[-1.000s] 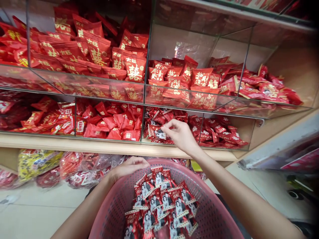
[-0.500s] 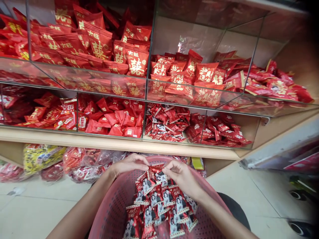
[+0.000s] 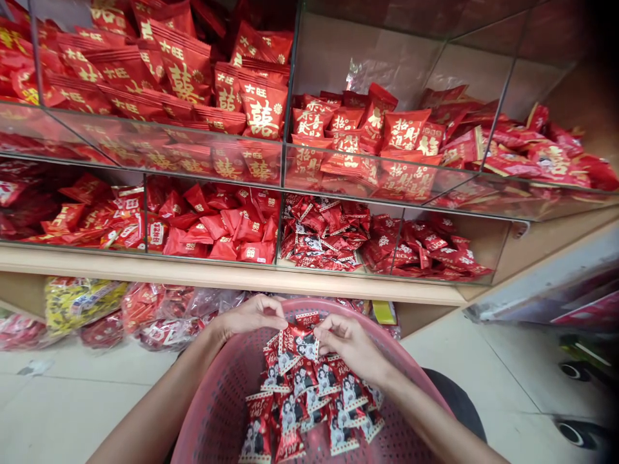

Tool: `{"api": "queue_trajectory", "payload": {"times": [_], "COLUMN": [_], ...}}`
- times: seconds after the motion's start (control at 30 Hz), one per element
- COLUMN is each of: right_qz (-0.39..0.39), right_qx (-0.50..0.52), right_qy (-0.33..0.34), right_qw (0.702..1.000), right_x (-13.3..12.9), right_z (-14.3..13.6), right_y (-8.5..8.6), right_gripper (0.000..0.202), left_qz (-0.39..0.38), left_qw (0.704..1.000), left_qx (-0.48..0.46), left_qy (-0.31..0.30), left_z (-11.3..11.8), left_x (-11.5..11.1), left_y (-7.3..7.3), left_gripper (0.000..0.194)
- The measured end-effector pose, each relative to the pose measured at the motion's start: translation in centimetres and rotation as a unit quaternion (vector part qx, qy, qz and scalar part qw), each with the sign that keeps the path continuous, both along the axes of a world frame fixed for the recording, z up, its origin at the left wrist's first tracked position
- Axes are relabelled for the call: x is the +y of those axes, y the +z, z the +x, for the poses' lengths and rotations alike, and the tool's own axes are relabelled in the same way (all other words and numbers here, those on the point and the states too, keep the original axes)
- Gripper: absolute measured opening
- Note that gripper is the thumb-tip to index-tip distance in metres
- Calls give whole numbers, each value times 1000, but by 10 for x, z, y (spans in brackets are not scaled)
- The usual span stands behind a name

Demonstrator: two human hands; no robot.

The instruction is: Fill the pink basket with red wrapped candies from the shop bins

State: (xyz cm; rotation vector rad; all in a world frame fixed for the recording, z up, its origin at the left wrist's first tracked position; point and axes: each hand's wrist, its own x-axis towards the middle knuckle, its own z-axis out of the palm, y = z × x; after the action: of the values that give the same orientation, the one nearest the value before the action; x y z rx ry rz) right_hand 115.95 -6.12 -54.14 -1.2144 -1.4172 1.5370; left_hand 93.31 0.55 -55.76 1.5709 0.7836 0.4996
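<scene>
Between my two hands, over the far part of a pink perforated basket (image 3: 213, 393), is a small red candy packet (image 3: 298, 341) with a cream dotted edge. My left hand (image 3: 254, 317) pinches its left end. The fingers of my right hand (image 3: 345, 341) are closed on its right end. Below, several matching candy packets (image 3: 293, 412) lie overlapping in the basket, their printed figures facing up. Part of the basket's bottom shows among them.
Ahead stands a wooden shelf (image 3: 232, 280) with glass-fronted compartments full of red packets (image 3: 264, 106). A compartment holds similar small packets (image 3: 324, 235). Bagged sweets (image 3: 84, 303) lie beneath the shelf. Chair casters (image 3: 575, 433) stand on the tiled floor at right.
The packet between my hands has come into fuller view, now stretched level between the fingers. Both hands have stayed nearly in place. The camera view has shifted slightly.
</scene>
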Motion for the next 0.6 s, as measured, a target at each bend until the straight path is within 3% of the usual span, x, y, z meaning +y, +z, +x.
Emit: {"api": "queue_trajectory", "payload": {"times": [0.37,0.6], "right_qz": [-14,-146], "right_qx": [36,26], "right_qy": [-66,23], "right_qw": [997,989], "right_x": [-6,-21], "right_z": [-2,-11], "right_y": [-4,7], "right_gripper": [26,29], "left_qz": [-19,-14], "left_qw": [1000,1000], "left_qx": [-13,1], "left_qy": [4,-22], "left_z": [1,1], "left_x": [0,-1], "left_y": [1,10], "left_gripper": [18,18]}}
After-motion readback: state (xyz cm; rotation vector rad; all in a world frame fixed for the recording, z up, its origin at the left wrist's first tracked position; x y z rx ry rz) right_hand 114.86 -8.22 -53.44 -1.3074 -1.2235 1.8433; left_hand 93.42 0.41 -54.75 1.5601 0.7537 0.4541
